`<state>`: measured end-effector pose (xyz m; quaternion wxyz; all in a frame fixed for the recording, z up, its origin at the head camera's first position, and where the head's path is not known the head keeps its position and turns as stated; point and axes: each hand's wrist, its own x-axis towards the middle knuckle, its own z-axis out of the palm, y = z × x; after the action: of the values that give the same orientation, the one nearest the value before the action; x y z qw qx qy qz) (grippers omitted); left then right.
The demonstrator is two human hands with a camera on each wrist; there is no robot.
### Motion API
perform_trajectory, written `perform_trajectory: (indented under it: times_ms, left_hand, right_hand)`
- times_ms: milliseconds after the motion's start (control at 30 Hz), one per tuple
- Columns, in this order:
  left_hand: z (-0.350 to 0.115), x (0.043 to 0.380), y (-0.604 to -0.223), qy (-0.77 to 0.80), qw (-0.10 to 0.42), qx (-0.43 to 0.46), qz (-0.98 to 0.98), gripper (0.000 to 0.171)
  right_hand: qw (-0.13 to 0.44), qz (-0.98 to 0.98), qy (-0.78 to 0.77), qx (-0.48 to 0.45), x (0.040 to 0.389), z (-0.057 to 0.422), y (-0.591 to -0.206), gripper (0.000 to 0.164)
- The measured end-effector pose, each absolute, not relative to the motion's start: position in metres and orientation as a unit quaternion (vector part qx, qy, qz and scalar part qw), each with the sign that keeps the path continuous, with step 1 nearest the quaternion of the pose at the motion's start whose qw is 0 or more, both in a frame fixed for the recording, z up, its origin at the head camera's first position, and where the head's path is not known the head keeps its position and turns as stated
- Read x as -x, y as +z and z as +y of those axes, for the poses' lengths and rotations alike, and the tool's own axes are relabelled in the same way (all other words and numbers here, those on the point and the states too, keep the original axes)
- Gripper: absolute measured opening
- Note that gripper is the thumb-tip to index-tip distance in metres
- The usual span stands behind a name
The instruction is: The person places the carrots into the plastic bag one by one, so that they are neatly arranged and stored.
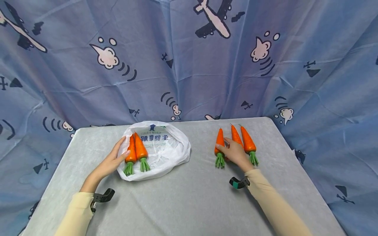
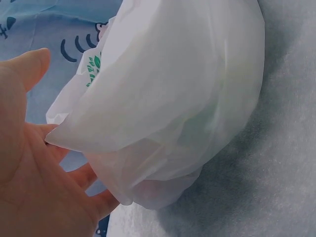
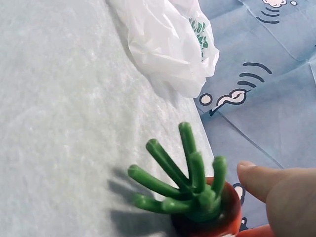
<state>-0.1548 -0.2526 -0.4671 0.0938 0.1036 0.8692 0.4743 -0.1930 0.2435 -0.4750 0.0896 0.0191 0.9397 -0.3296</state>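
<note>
My left hand [image 1: 114, 160] is at the left rim of a white plastic bag [image 1: 180, 151], its thumb reaching over the rim towards the carrots inside. In the left wrist view the fingers [image 2: 106, 200] touch the bag's outside, and the thumb stands well apart. Two orange carrots [image 1: 131, 150] with green stems lie side by side in the bag, tips pointing away. On the right, my right hand [image 1: 235, 153] holds a carrot [image 1: 220, 136] between thumb and fingers. Its green stems [image 3: 170, 170] point towards the camera in the right wrist view.
Two more carrots, a middle one [image 1: 236, 135] partly covered by my right hand and a right one [image 1: 248, 140], lie beside it. The grey table [image 1: 183, 203] ends in front of a blue curtain [image 1: 189, 65] printed with planes.
</note>
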Motion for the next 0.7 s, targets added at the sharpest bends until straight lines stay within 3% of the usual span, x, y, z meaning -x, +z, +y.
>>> perform_trajectory:
  times_ms: [700]
  left_hand:
    - [-0.2523, 0.1545, -0.4678, 0.476, 0.088, -0.103, 0.869, 0.077]
  right_hand:
    - [0.070, 0.941, -0.332, -0.020, 0.1962, 0.2354, -0.4841, 0.079]
